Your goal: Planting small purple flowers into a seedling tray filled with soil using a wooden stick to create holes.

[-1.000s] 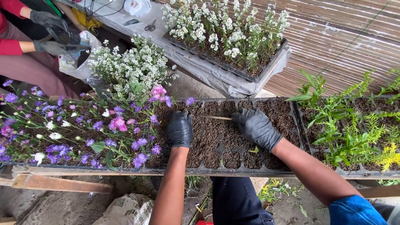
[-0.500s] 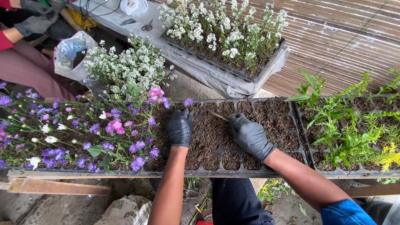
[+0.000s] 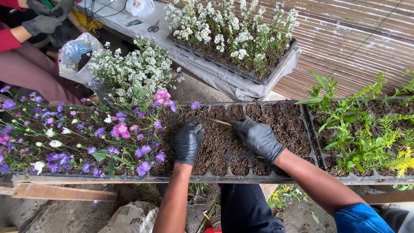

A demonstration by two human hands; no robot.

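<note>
1. Hands first: since 0.5 s ago the right hand (image 3: pixel 257 137) has slid a little toward the left of the frame, and the thin wooden stick (image 3: pixel 218 121) it holds now lies flatter, its tip pointing left toward the other glove.
2. Since the same earlier frame the left hand (image 3: pixel 188 142) has dropped slightly lower in the frame and its fingers (image 3: pixel 192 128) have curled in; 1 s ago they lay spread flat on the soil.
3. Both hands wear black gloves. The right fingers (image 3: pixel 238 124) are pinched shut around the near end of the stick; the left fingers are bent and half closed, pressing into the soil, and I cannot tell whether they grip anything.
4. The stick is pale, slim and straight, lying just above the soil between the 2 gloves, in the middle of the frame.
5. The seedling tray (image 3: pixel 241 177) is black, with many small cells packed with dark, fibrous soil; it sits at centre frame.
6. Purple and pink flowers (image 3: pixel 120 128) fill the tray's left part, and green seedlings (image 3: pixel 358 142) stand at right.
7. At upper left, another person's grey-gloved hands (image 3: pixel 42 23) are beside a plastic bag (image 3: pixel 75 56).
</note>
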